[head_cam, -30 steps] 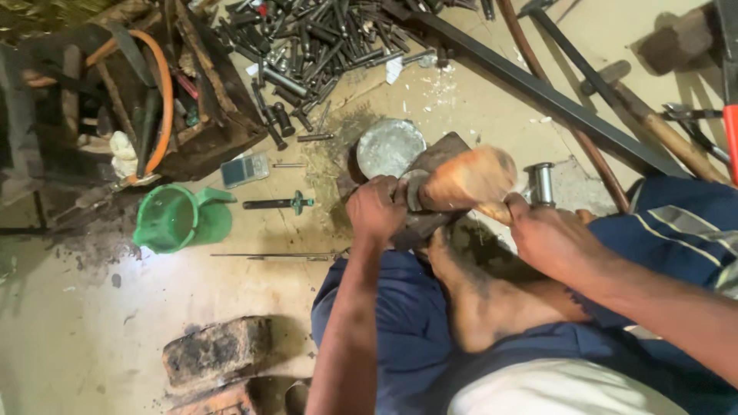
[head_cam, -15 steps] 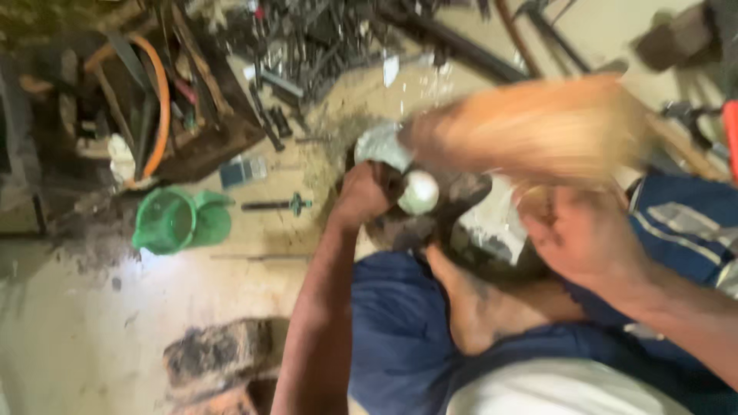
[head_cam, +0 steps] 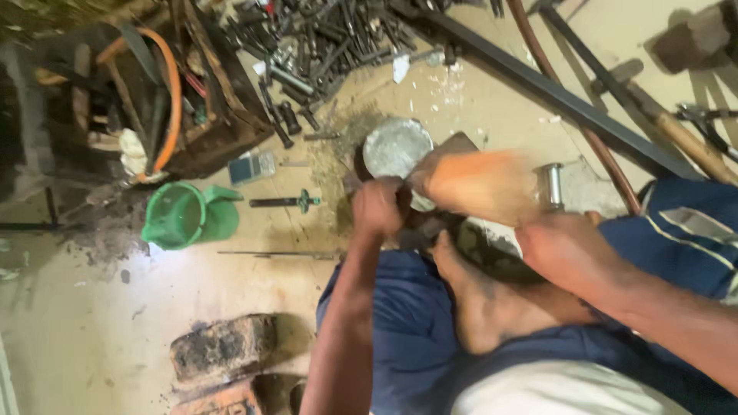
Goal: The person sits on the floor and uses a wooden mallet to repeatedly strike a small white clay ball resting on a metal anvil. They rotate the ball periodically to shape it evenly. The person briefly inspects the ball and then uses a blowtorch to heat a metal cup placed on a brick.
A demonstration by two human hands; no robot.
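- Left hand (head_cam: pixel 378 207) clenched on small dark workpiece, partly hidden.
- Right hand (head_cam: pixel 565 246) gripping blurred wooden mallet (head_cam: pixel 477 184).
- Metal bowl (head_cam: pixel 397 146) at 12 o'clock of left hand.

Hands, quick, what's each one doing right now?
Left hand: closed on a small dark workpiece.
Right hand: closed, swinging a blurred wooden mallet.

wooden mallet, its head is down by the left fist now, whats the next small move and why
Probably lift the wooden mallet back up for another blow. Its blurred head sits low beside the left hand, which is closed around a dark piece braced by the bare foot. The right hand grips the handle end. Whether the piece has seated cannot be seen.
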